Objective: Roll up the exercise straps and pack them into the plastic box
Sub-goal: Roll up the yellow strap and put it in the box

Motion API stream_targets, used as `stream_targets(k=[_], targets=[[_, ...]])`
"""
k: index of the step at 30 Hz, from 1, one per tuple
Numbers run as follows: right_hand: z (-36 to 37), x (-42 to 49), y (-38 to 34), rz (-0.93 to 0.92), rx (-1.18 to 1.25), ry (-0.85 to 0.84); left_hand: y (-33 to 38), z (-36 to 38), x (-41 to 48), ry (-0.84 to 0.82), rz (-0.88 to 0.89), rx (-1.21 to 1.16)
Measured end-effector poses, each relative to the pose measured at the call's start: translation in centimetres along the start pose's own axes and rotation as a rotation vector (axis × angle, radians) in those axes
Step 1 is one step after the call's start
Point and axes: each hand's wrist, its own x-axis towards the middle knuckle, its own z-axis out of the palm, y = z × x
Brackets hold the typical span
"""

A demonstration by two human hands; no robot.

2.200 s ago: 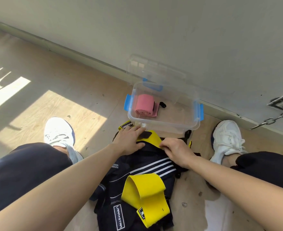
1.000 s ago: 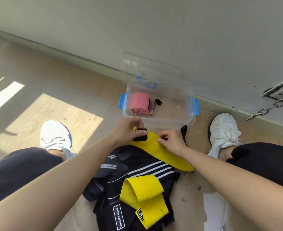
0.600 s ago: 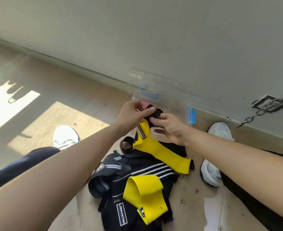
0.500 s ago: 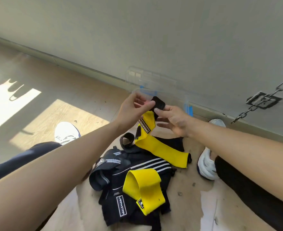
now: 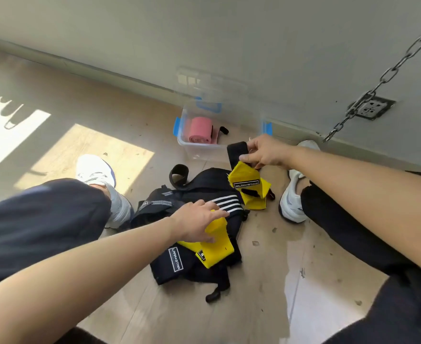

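Note:
My right hand (image 5: 264,151) pinches the black end of a yellow strap (image 5: 250,188), which hangs folded above the floor in front of the box. My left hand (image 5: 197,223) reaches down with fingers spread onto a second yellow strap (image 5: 213,249) lying on a black bag (image 5: 179,261). The clear plastic box (image 5: 199,145) with blue clips stands by the wall and holds a rolled pink strap (image 5: 199,129). A black loop strap (image 5: 178,173) lies on the floor beside the bag.
The box's clear lid (image 5: 209,81) leans against the wall behind it. My white shoes (image 5: 98,175) (image 5: 291,197) flank the bag. A metal chain (image 5: 378,83) hangs at the right before a wall socket (image 5: 372,110). Sunlight patches lie on the wooden floor at left.
My left hand let go of the lifted strap and dropped to the second yellow strap on the bag. My right hand keeps the first strap and moved right and lower.

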Motion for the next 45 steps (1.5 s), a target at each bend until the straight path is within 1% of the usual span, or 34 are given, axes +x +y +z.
stream_targets(k=[3, 8, 10, 14, 17, 19, 22, 26, 28, 31, 33, 35, 39, 41, 43, 45], targets=[[0.7, 0.4, 0.8, 0.01, -0.026, -0.014, 0.1, 0.0, 0.4, -0.006, 0.016, 0.031], [1.5, 0.4, 1.2, 0.011, 0.009, -0.049, -1.6, -2.8, 0.6, 0.015, -0.067, -0.234], [1.7, 0.5, 0.9, 0.014, 0.109, -0.048, -2.7, -4.3, 0.0, 0.026, -0.118, -0.289], [1.3, 0.6, -1.0, -0.012, 0.393, -0.047, -4.8, -7.3, -1.4, 0.086, -0.217, -0.457], [0.4, 0.1, -2.8, -0.052, 0.472, -0.056, -5.5, -9.4, -2.5, 0.144, -0.242, -0.543], [-0.3, -0.6, -3.9, -0.085, 0.442, -0.076, -5.8, -10.9, -3.7, 0.181, -0.246, -0.593], [-1.5, -2.0, -5.7, -0.105, 0.308, -0.134, -6.5, -13.2, -5.9, 0.245, -0.243, -0.627], [-2.2, -3.9, -7.3, -0.087, 0.183, -0.255, -7.1, -16.1, -9.3, 0.308, -0.18, -0.642], [-1.8, -5.0, -7.8, -0.088, 0.158, -0.3, -7.2, -17.4, -10.6, 0.346, -0.147, -0.633], [-0.8, -6.3, -8.7, -0.135, 0.272, -0.337, -7.0, -18.1, -11.7, 0.433, -0.15, -0.711], [-0.2, -6.8, -9.2, -0.166, 0.353, -0.332, -6.6, -17.7, -11.8, 0.492, -0.173, -0.838], [0.4, -6.8, -9.4, -0.197, 0.379, -0.314, -6.0, -17.3, -11.3, 0.515, -0.187, -0.952], [1.1, -6.4, -8.8, -0.205, 0.404, -0.236, -4.5, -16.8, -9.9, 0.462, -0.202, -1.21], [0.8, -6.2, -8.4, -0.194, 0.409, -0.228, -3.7, -16.8, -9.2, 0.444, -0.18, -1.254], [0.6, -6.0, -8.1, -0.178, 0.409, -0.269, -3.3, -16.9, -8.5, 0.452, -0.173, -1.271], [0.8, -5.7, -7.8, -0.172, 0.41, -0.27, -3.0, -16.9, -7.9, 0.446, -0.165, -1.28]])
